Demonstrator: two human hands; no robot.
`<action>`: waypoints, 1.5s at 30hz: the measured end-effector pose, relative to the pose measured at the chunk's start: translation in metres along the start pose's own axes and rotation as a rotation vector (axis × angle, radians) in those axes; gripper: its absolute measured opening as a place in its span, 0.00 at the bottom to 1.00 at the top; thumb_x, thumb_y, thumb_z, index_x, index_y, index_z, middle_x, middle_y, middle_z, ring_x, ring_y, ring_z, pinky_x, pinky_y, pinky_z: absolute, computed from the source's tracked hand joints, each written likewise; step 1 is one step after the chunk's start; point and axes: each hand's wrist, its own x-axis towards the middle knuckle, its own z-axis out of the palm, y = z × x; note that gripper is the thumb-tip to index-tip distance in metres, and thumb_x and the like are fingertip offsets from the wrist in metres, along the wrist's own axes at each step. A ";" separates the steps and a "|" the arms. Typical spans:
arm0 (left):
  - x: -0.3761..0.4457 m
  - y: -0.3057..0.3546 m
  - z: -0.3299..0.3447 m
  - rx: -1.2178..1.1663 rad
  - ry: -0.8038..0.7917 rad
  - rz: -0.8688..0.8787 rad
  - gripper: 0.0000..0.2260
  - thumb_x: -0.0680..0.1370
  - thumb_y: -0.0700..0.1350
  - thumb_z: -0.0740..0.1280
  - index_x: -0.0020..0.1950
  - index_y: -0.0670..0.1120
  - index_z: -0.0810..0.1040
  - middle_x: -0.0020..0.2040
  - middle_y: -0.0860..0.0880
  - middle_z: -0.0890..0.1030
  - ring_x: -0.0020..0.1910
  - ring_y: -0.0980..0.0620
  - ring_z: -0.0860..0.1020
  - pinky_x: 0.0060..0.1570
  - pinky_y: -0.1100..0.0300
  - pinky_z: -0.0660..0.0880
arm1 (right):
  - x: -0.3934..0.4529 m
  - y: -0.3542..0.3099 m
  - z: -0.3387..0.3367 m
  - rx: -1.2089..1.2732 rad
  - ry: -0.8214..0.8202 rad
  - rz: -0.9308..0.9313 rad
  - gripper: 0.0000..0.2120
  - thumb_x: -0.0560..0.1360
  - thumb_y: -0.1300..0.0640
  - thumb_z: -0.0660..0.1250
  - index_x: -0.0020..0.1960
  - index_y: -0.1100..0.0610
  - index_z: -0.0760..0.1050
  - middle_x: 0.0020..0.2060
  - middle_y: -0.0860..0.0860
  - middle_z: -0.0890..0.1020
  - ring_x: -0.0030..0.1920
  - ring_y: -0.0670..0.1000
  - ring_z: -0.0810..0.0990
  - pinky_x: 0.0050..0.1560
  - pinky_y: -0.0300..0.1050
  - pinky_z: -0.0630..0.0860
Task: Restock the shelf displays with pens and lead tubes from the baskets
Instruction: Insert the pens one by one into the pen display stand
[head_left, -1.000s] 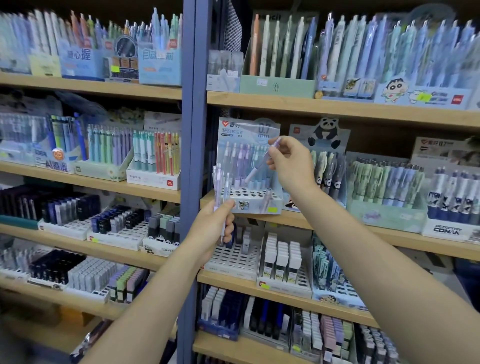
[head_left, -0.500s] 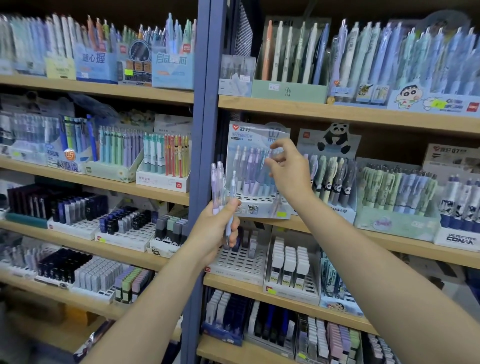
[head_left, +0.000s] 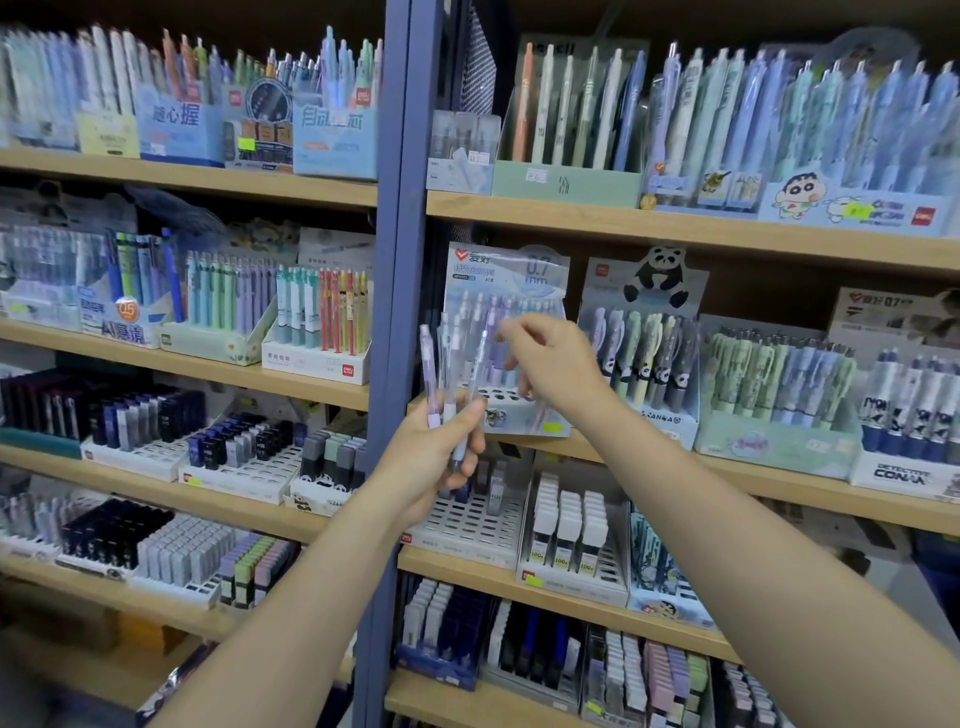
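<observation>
pens: small bunch of translucent lilac-and-clear plastic click pens (head_left: 451, 374), upright, fanned, just in front of the display
handling: likely light, stiff, smooth barrels, could slip; take one by the upper barrel, near the clicker
left hand (head_left: 435, 457): fist wrapped round the lower barrels, forearm raised from below
right hand (head_left: 550, 364): fingers loosely curled, reaching toward pen tops, holds nothing visible; contact unclear
display: pale blue cardboard pen stand with holed tray (head_left: 506, 332), part filled, on wooden shelf (head_left: 727, 467)
</observation>
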 end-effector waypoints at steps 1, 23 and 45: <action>0.000 0.000 0.001 0.004 0.000 0.009 0.10 0.81 0.48 0.68 0.59 0.46 0.76 0.34 0.47 0.76 0.26 0.52 0.69 0.24 0.63 0.59 | -0.003 -0.003 0.000 0.069 -0.075 0.028 0.10 0.82 0.52 0.63 0.52 0.57 0.79 0.38 0.52 0.82 0.29 0.50 0.78 0.32 0.44 0.76; 0.005 -0.004 0.007 0.073 0.014 -0.063 0.12 0.84 0.43 0.63 0.65 0.42 0.77 0.40 0.46 0.83 0.31 0.53 0.74 0.24 0.65 0.64 | 0.009 0.007 -0.055 0.360 0.301 0.134 0.10 0.81 0.63 0.65 0.62 0.60 0.75 0.42 0.57 0.84 0.34 0.49 0.84 0.40 0.42 0.83; 0.013 -0.008 0.024 0.111 -0.012 -0.094 0.11 0.83 0.47 0.65 0.62 0.46 0.80 0.41 0.46 0.84 0.27 0.53 0.75 0.20 0.66 0.61 | 0.020 0.037 -0.044 -0.025 0.327 0.052 0.10 0.80 0.58 0.68 0.59 0.51 0.72 0.39 0.51 0.83 0.37 0.51 0.83 0.44 0.50 0.81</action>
